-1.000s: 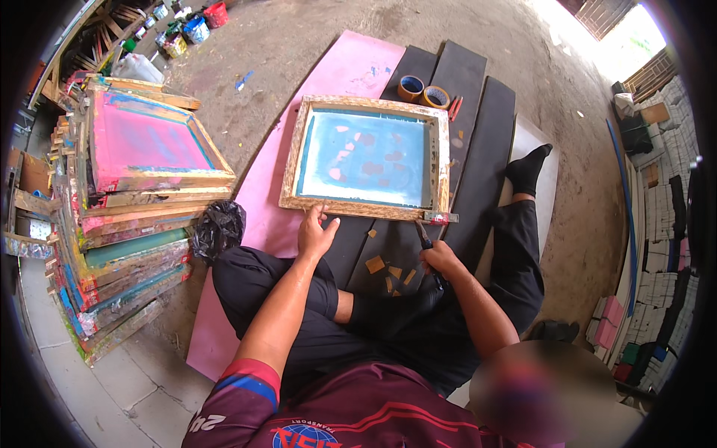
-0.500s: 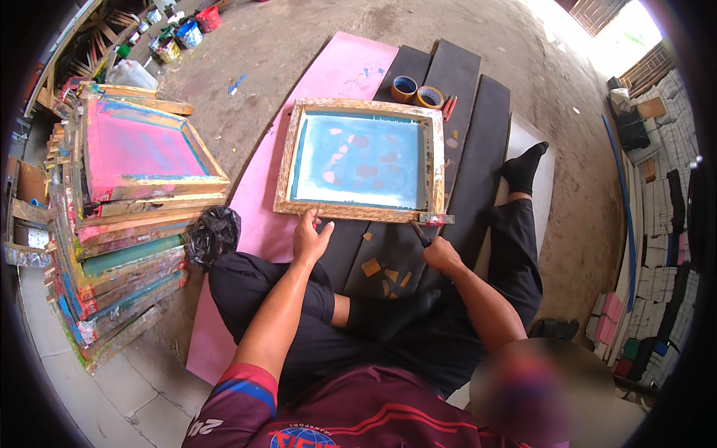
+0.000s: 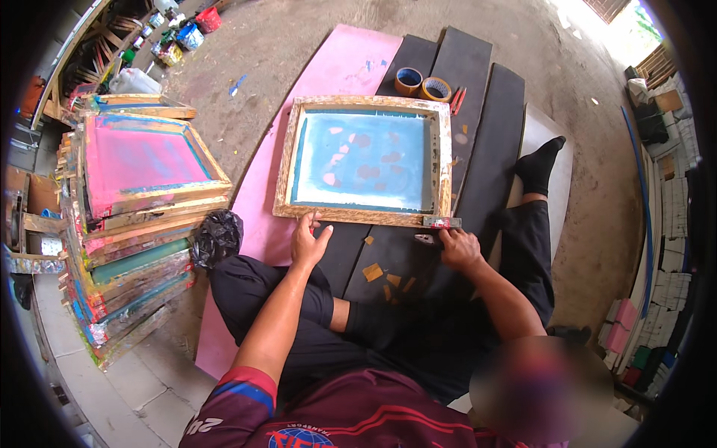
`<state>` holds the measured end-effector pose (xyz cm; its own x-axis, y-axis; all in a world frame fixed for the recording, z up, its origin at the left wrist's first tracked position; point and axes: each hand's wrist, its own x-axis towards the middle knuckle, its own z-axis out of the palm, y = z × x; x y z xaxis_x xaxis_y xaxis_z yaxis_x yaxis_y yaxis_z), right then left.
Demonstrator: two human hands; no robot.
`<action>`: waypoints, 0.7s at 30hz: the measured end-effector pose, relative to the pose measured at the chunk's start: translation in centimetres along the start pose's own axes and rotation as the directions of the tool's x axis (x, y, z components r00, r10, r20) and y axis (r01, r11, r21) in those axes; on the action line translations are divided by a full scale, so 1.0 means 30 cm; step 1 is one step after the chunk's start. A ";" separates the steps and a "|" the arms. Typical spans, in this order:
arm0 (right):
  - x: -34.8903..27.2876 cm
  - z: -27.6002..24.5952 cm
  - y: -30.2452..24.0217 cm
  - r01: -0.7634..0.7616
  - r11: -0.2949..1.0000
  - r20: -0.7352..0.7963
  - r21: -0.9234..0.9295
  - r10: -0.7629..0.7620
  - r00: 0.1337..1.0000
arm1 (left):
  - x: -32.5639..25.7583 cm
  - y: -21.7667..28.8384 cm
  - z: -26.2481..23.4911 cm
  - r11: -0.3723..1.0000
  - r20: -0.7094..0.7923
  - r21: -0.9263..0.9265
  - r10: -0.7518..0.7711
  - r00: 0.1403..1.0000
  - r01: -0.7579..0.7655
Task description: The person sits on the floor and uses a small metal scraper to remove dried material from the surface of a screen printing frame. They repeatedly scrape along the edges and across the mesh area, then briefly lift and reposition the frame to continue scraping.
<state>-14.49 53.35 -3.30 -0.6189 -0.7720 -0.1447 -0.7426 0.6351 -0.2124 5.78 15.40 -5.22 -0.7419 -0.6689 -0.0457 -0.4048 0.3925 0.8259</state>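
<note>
Tall stack of paint-smeared wooden screen frames (image 3: 134, 224) at left, top one with pink mesh. Crumpled black plastic bag (image 3: 216, 237) just beside the stack's near right corner. Two tape rolls far centre, touching: blue-cored roll (image 3: 408, 80) on the left, brown roll (image 3: 436, 89) on the right, both on the black boards (image 3: 493, 127). Red-handled tool (image 3: 457, 101) just right of the rolls. Long pink foam mat (image 3: 336, 71) under the boards' left side. Paint tubs and pots (image 3: 183, 33) far left. Stacked white packets (image 3: 676, 216) along the right edge.
</note>
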 end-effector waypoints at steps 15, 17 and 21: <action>0.129 -0.132 -0.603 -0.039 0.903 0.165 0.427 -0.036 0.986 | -0.092 0.238 -0.144 0.812 0.545 -0.406 -0.153 0.824 0.419; 0.163 -0.127 -0.676 -0.042 0.895 0.209 0.443 -0.057 0.976 | -0.089 0.207 -0.188 0.764 0.514 -0.459 -0.188 0.837 0.453; 0.243 -0.087 -0.777 -0.020 0.833 0.242 0.553 -0.138 0.960 | -0.047 0.136 -0.303 0.705 0.485 -0.492 -0.266 0.833 0.511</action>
<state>-2.36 32.98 3.12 -0.4303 -0.8347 -0.3438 -0.4641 0.5312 -0.7088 10.04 12.22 3.32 -0.7697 -0.3559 -0.5300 -0.4016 -0.3754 0.8353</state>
